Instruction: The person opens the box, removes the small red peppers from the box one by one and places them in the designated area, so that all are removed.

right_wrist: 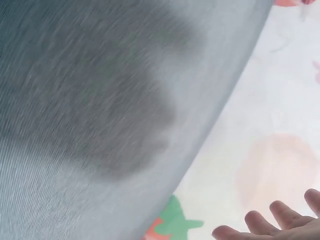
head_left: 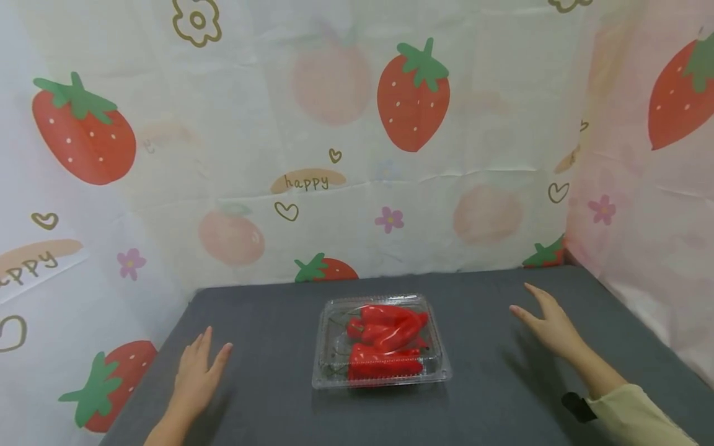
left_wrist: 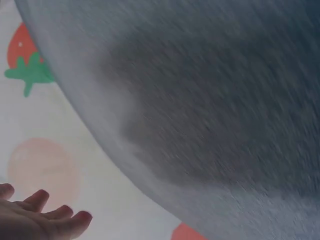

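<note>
Peppers, long, glossy and red (head_left: 385, 331), lie bunched inside a clear, rectangular plastic box with ribbed edges (head_left: 443, 373); thin stems point toward the box's left side. The box sits flat near the middle of a dark grey, cloth-like tabletop (head_left: 268, 347), between the person's two bare hands and well apart from both.

To the box's left, the left hand (head_left: 196, 376) holds nothing: its fingers extend away from the body, with the thumb spread toward the box. To the box's right, a little farther forward, the right hand (head_left: 549, 325) is likewise unclasped, thumb and fingers parted and angled inward. Shadows fall on the tabletop beneath both hands, and each wrist view shows fingertips beside grey cloth, with the box outside its edges.

A pale yellow-green sleeve (head_left: 641, 416) covers the right forearm, with a small black piece (head_left: 578, 407) at its cuff. Beyond the tabletop hang white sheets (head_left: 240, 124) printed with red strawberries (head_left: 414, 102), hearts and flowers.
</note>
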{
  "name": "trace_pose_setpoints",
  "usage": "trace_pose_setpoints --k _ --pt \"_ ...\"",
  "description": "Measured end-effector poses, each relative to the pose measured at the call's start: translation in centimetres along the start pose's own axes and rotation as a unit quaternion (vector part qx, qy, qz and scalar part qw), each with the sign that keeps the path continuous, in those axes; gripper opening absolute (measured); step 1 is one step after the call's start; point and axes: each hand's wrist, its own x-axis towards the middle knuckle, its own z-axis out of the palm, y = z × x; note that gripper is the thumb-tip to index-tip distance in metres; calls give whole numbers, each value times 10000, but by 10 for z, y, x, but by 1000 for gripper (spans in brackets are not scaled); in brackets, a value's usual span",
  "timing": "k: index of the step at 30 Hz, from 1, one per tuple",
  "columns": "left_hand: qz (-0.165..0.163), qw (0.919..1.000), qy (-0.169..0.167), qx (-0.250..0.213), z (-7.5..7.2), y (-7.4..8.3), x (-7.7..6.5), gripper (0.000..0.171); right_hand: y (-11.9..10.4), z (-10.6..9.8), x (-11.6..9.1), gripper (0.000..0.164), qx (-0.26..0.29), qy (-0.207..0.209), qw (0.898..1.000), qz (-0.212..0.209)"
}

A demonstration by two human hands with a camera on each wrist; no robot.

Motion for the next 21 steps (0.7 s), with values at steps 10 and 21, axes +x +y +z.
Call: trace_pose_setpoints --k 10,21 --pt "210 9949 -154 -978 12 21 -4 69 -17 8 -6 78 625 -242 9971 356" --pt "-415 9854 -527 -1563 22 44 -10 68 -26 22 -15 69 1123 -369 9921 417"
